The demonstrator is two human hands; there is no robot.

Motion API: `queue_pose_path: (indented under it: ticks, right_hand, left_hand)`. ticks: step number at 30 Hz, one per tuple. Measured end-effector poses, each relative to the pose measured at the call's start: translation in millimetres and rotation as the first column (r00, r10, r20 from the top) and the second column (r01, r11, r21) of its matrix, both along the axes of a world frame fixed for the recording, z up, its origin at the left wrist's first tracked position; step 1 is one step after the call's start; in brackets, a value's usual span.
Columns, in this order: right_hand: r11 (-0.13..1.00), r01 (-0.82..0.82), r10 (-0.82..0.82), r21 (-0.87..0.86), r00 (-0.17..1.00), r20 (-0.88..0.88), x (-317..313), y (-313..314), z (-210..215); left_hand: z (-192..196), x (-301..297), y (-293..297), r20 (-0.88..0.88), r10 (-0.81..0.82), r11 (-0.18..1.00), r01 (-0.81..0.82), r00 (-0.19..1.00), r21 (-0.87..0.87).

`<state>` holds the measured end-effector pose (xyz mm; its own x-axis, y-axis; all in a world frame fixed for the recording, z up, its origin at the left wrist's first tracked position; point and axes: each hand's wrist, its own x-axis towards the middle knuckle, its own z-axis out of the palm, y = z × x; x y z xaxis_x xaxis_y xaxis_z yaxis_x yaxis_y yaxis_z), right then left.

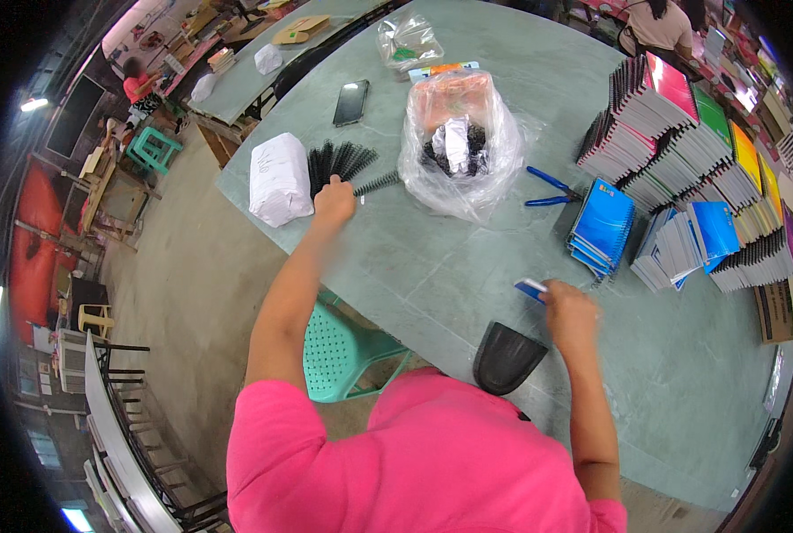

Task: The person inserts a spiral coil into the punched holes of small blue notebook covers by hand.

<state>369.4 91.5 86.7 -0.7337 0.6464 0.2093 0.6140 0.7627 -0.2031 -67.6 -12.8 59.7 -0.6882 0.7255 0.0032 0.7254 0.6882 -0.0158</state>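
While our right hand (572, 315) grips a thin blue booklet (530, 290) near the surface's (441, 275) front edge, our left hand (335, 202) (pinching or not, we cannot tell) apparently selects among black coils (332, 162) by the left corner, which calls for separating one.

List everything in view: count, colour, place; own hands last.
Large table: one, grey-green, centre.
Paper-wrapped bundle: one, white, table's left edge.
Spiral coils: many, black, beside bundle.
Flat phone: one, black, beyond coils.
Plastic bags: two, clear, middle and far edge.
Pliers: one, blue handles, right of larger bag.
Spiral notebooks: many, multicoloured covers, table's right.
Rounded block: one, black, table's near edge.
Plastic seat: one, green, beside table.
Other people: at least two, pink and pale tops, background.
Background furniture: many, mixed colours, around.
Left hand: one, bare, at coils.
Right hand: one, bare, holding flat blue-and-white piece.
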Motion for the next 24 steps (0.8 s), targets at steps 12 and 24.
queue_pose_path:
  ticks: [12, 24]
  right_hand:
    - [0.997, -0.038, 0.011, -0.071, 0.941, -0.338, -8, 10, -5]
    - [0.989, -0.057, 0.01, -0.14, 0.949, -0.316, -13, 10, 6]
  left_hand:
    - [-7, 8, -19, 0.047, -0.035, 0.704, -0.009, 0.998, 0.71]
    - [87, 60, -4, 0.423, -0.356, 0.365, -0.293, 0.833, 0.884]
